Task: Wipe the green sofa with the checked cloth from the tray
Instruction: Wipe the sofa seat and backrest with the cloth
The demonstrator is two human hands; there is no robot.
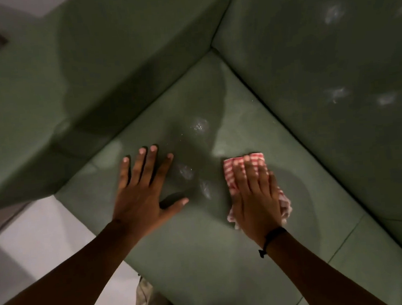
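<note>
Fingers point(250, 170) of the right hand point(256, 196) press together flat on the checked cloth point(230, 171), its length pointing toward the green sofa point(204, 261) seat's back corner; left hand point(141, 191) splayed beside.

A home living room: a green corner sofa point(265, 256) fills the frame, pale floor tiles point(44, 239) at near left.

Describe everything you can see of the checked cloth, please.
The checked cloth is red and white, looks like soft woven fabric, and is bunched rather than spread out. It lies on the seat of the green sofa, pressed flat under the right hand, whose fingers cover most of it. Its edges show beyond the fingertips and beside the wrist.
</note>
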